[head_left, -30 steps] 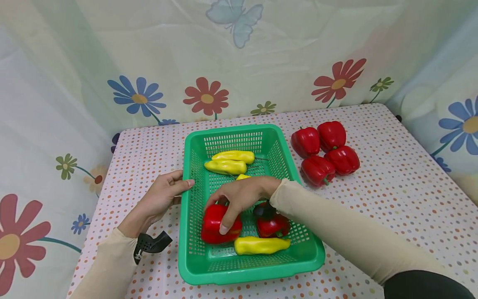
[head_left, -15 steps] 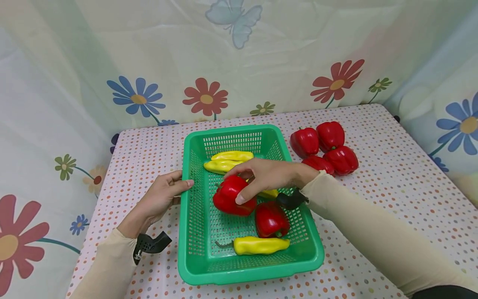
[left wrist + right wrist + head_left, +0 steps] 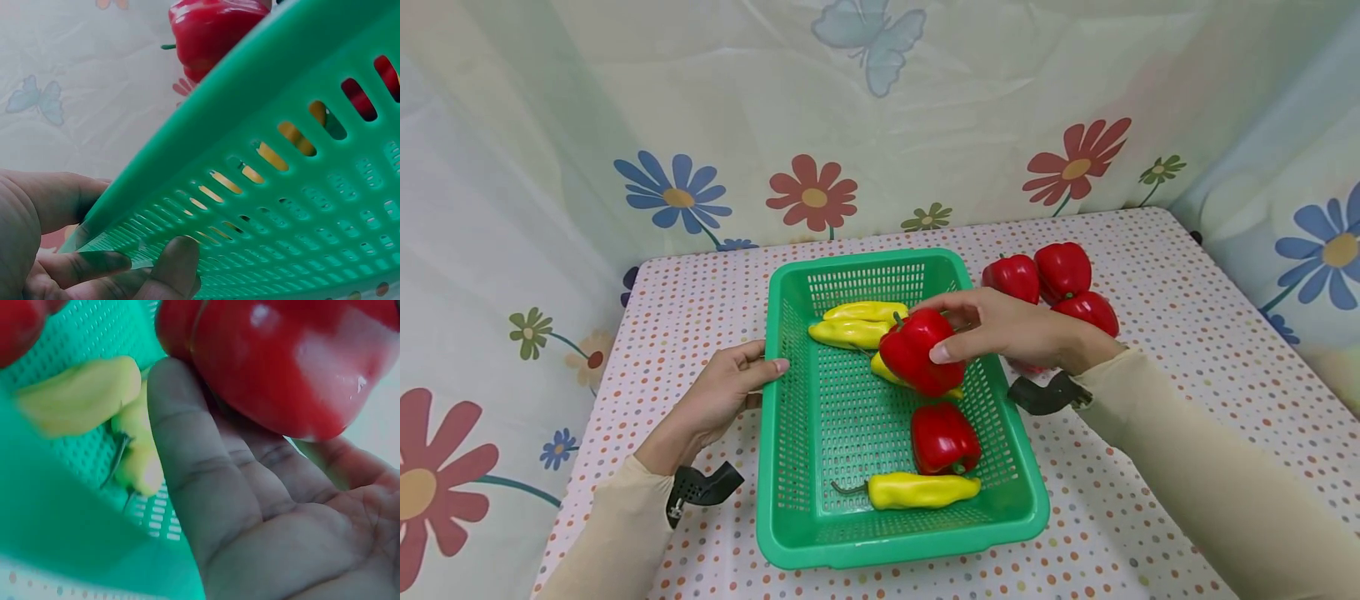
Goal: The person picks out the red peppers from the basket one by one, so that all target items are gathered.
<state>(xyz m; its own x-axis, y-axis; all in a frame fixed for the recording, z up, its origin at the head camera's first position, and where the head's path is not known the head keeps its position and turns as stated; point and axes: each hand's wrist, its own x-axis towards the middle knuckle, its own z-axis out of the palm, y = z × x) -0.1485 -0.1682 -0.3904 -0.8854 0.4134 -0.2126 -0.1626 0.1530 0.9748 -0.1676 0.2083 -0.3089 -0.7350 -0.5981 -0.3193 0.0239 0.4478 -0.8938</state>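
My left hand (image 3: 722, 396) grips the left rim of a green perforated plastic basket (image 3: 765, 475). In the left wrist view its fingers (image 3: 175, 265) lie against the basket's slotted outer wall. My right hand (image 3: 1018, 325) holds a red bell pepper (image 3: 917, 354) above the basket's right side, thumb in front and fingers behind. In the right wrist view, the fingers lie beneath the held bell pepper (image 3: 281, 369). Another red bell pepper (image 3: 945, 439) lies in the basket. A yellow long pepper (image 3: 883, 368) is partly hidden under the held one.
Two yellow long peppers (image 3: 850, 333) lie towards the basket's back, and one yellow pepper (image 3: 925, 491) near its front. Several red bell peppers (image 3: 1063, 271) sit on the dotted tablecloth (image 3: 1210, 367) to the right, partly behind my right hand. A flowered curtain (image 3: 715, 100) hangs behind.
My right hand has lifted the red bell pepper from the basket's front left and carried it right and back, towards the right rim. My left hand stays on the left rim.
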